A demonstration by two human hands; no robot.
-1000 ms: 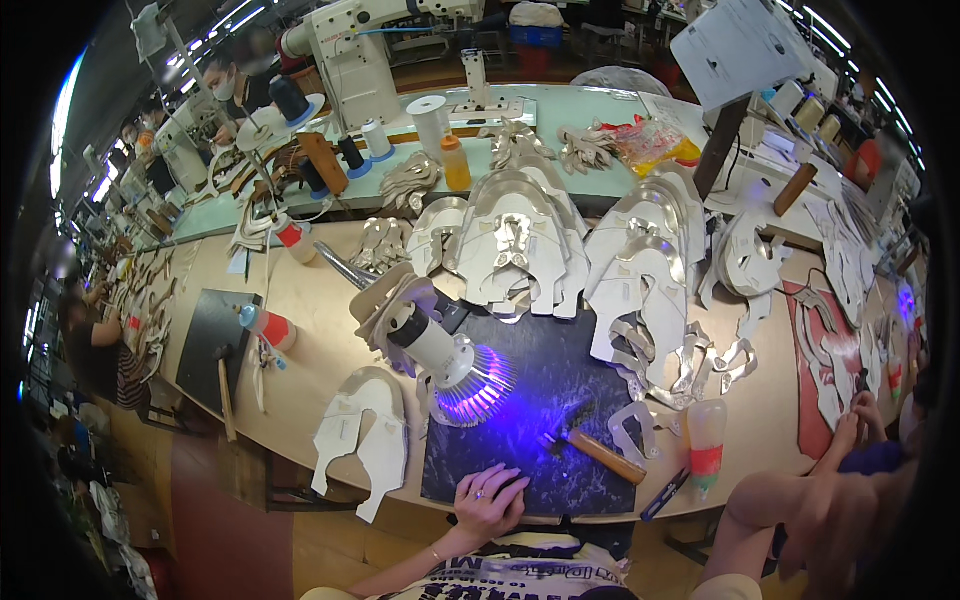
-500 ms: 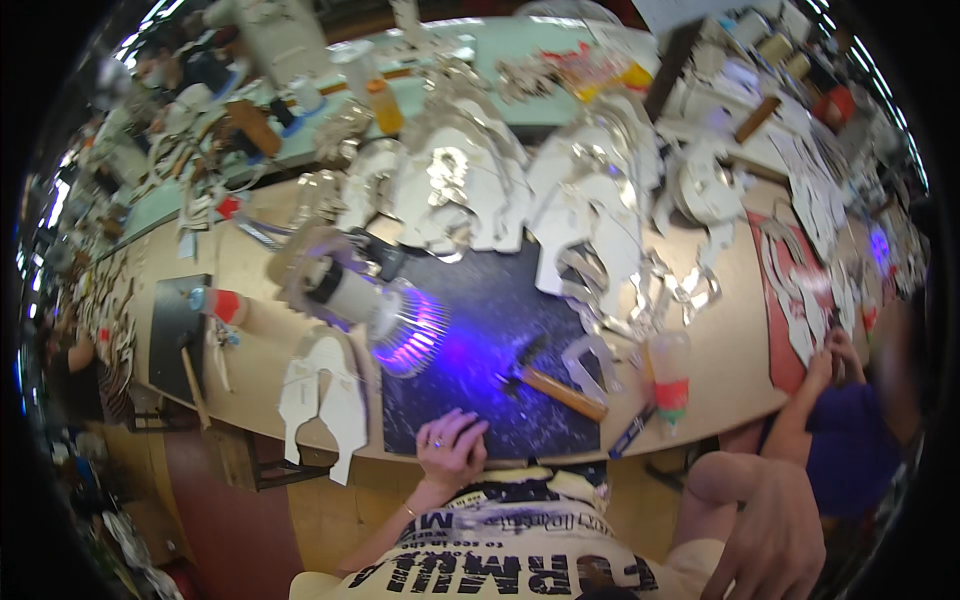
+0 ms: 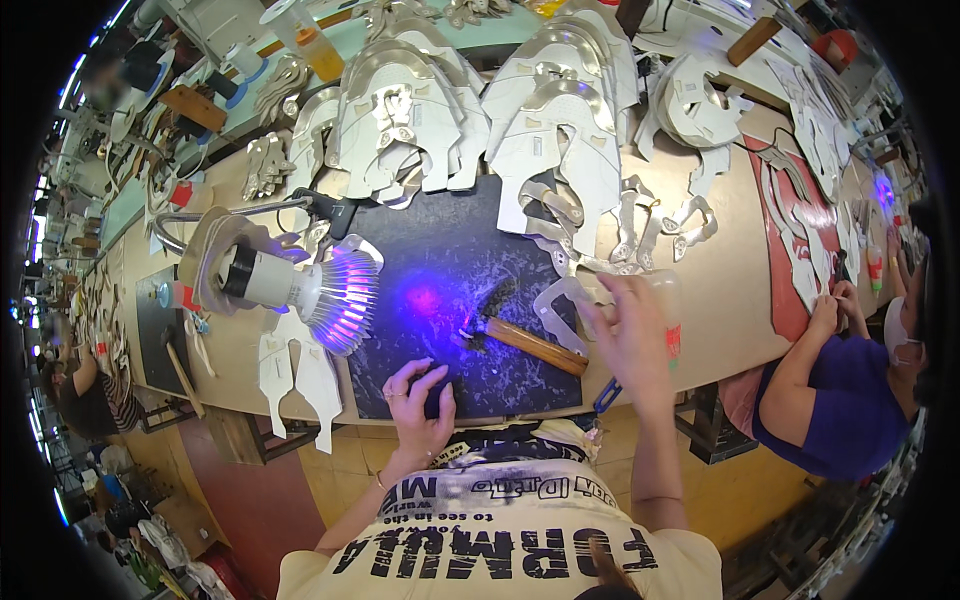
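My left hand hovers at the near edge of a dark scuffed board, fingers bent and apart, holding nothing. My right hand reaches over the board's right side, thumb and fingers apart beside a ring-like translucent piece. No object shows in its fingers. Behind that hand stands a translucent bottle with a red band, partly hidden. A hammer with a wooden handle lies on the board, its head in purple light. A finned lamp shines from the left. A blue-handled tool lies at the table edge.
Stacks of white shoe-upper pieces with silvery trim line the far side. Another white piece lies left of the board. A person in purple works at right by a red mat. A mallet rests far left.
My right hand has swung from the lower right, near my body, up over the table. My left hand has lifted slightly and its fingers have spread. The whole view has shifted.
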